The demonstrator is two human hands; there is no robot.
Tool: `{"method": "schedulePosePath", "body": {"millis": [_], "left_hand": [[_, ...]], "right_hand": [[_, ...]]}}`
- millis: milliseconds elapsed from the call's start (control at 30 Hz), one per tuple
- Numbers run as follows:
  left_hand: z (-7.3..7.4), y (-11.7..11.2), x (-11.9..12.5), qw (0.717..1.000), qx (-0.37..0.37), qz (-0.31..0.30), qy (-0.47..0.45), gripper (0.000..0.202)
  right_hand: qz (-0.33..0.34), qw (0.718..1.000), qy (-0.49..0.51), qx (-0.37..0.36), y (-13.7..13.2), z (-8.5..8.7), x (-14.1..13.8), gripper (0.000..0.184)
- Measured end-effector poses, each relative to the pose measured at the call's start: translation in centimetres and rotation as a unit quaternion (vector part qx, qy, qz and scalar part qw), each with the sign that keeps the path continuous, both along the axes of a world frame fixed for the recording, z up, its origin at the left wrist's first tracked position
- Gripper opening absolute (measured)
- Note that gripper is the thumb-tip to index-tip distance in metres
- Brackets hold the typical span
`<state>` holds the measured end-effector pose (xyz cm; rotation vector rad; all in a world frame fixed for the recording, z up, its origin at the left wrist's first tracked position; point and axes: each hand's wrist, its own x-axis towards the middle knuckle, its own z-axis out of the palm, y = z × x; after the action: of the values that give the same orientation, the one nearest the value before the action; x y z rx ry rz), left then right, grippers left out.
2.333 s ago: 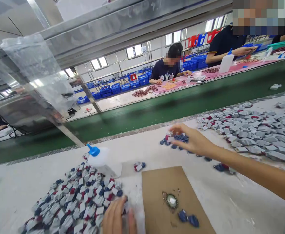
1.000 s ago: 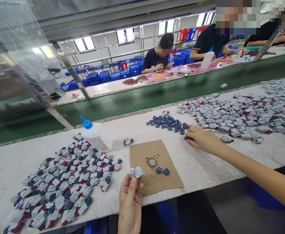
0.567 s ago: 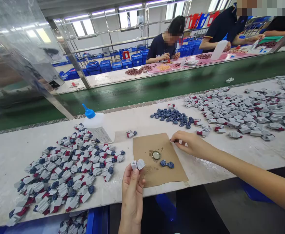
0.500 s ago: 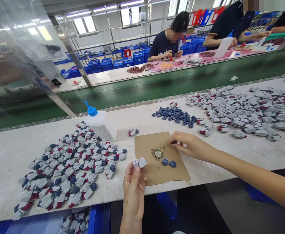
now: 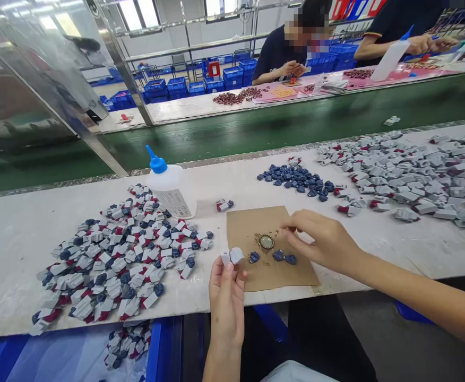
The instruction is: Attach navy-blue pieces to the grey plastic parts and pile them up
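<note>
My left hand (image 5: 225, 300) is raised at the table's near edge, fingers closed on a small grey folded piece (image 5: 231, 257). My right hand (image 5: 323, 240) reaches in from the right over a brown cardboard sheet (image 5: 270, 270), fingers curled loosely near a small round bottle cap (image 5: 266, 242). Three dark blue pieces (image 5: 273, 257) lie on the cardboard just below that hand. I cannot make out anything in the right fingers. A glue bottle with a blue tip (image 5: 169, 185) stands to the left of the cardboard.
A heap of grey, red and blue assembled pieces (image 5: 121, 257) lies left. A cluster of blue pieces (image 5: 296, 179) and a wide spread of grey pieces (image 5: 411, 175) lie right. A blue bin (image 5: 81, 353) sits below the table edge. Beyond a green conveyor (image 5: 256, 132) other people work.
My right hand came back from the blue cluster to the cardboard; a third blue piece now lies there. My left hand lifted a grey piece from the heap and holds it up.
</note>
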<state>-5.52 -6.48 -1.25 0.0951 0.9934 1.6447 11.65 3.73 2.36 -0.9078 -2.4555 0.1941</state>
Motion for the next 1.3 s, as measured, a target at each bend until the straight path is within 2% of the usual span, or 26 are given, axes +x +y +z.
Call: {"method": "schedulePosePath", "body": {"millis": [100,167,300,433,533,600,667,733,833,933,1033,1200,1300], "left_hand": [[0.0,0.0,0.2,1.0,0.007,0.016,-0.01,0.009],[0.0,0.0,0.3,0.999,0.009,0.031,-0.016,0.009],[0.2,-0.4,0.5,0.998,0.004,0.065,-0.01,0.011],[0.4,-1.1,0.2,0.998,0.001,0.041,0.044,0.018],[0.8,-1.5,-0.2,0.998,0.007,0.001,0.067,0.024],[1.0,-1.5,-0.4,0.998,0.028,-0.019,0.057,0.025],[1.1,-1.4,-0.5,0.998,0.053,-0.029,0.034,0.015],[1.0,-1.2,-0.5,0.998,0.055,-0.021,0.026,0.01],[0.6,-0.9,-0.5,0.999,0.022,-0.002,0.046,0.007],[0.3,-0.8,-0.6,0.999,-0.002,0.016,0.051,0.022],[0.2,-0.6,-0.8,0.999,-0.022,0.022,0.043,0.029],[0.6,-0.4,-0.7,0.998,-0.048,0.008,0.047,0.024],[0.9,-0.4,0.4,0.993,-0.056,0.033,0.094,0.026]], "right_hand": [[0.093,0.992,-0.074,0.042,-1.0,-0.2,-0.7,0.017],[0.126,0.979,-0.143,0.068,-1.4,-0.6,-1.9,0.019],[0.083,0.966,-0.229,0.085,-1.8,-1.5,-4.6,0.015],[0.085,0.964,-0.237,0.083,-2.1,-1.8,-5.4,0.005],[0.099,0.968,-0.227,0.03,-2.2,-1.7,-5.2,0.01],[0.123,0.969,-0.209,-0.047,-2.3,-1.5,-5.0,0.01],[0.147,0.963,-0.175,-0.142,-2.5,-1.3,-4.9,0.01],[0.156,0.953,-0.134,-0.221,-2.7,-1.0,-4.8,0.008],[0.145,0.944,-0.071,-0.286,-3.1,-0.1,-4.5,0.009],[0.121,0.934,-0.021,-0.335,-3.0,0.9,-3.8,0.009],[0.087,0.929,0.001,-0.36,-2.3,1.4,-2.8,0.007],[-0.003,0.954,-0.003,-0.3,-0.8,1.2,-1.1,0.009],[-0.013,0.956,-0.011,-0.294,-1.5,1.2,-1.2,0.005]]}}
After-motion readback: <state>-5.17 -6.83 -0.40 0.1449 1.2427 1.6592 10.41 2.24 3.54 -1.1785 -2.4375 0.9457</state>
